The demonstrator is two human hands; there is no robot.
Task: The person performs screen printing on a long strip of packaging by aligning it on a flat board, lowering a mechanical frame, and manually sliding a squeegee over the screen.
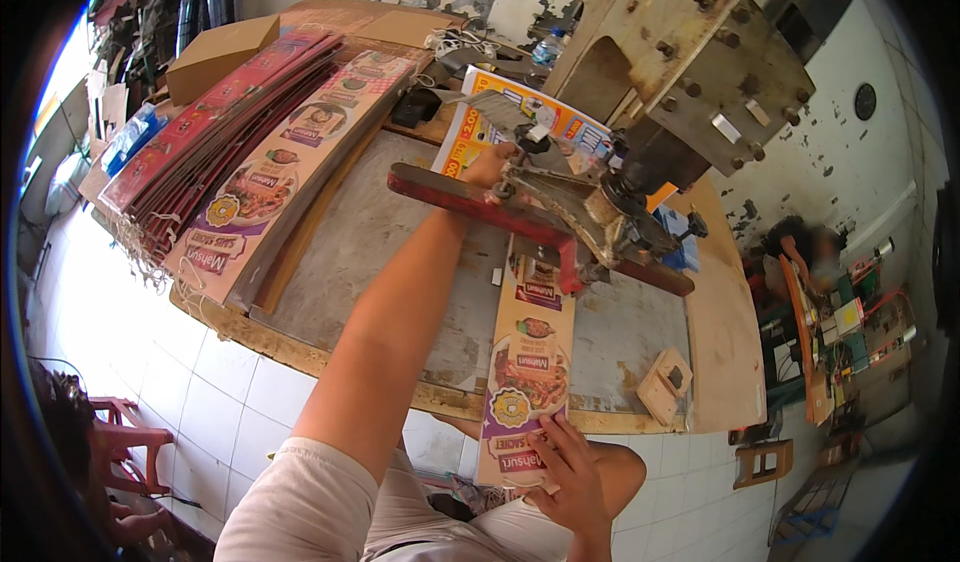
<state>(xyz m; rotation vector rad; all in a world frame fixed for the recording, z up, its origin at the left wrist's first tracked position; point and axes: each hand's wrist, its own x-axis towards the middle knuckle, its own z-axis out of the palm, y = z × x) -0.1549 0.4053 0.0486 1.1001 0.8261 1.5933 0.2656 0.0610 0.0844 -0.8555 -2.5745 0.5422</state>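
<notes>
A long printed cardboard strip [530, 352], cream and purple with food pictures, lies on the grey metal worktop under a red-barred press [540, 224]. Its near end juts over the table edge above my lap. My right hand [565, 467] grips that end, fingers on the printed face and thumb at the edge. My left arm stretches forward across the worktop, passing beneath the red bar. Beyond the bar, my left hand [487, 167] is closed beside the press's metal parts and a black knob [533, 137]; what its fingers hold is hidden.
Left on the table, a stack of similar printed strips [285, 162] lies beside a pile of red strips [215, 127] with strings. A cardboard box [222, 59] stands behind. A small wooden block [665, 382] sits near the right front edge. The heavy machine head [690, 57] overhangs the back right.
</notes>
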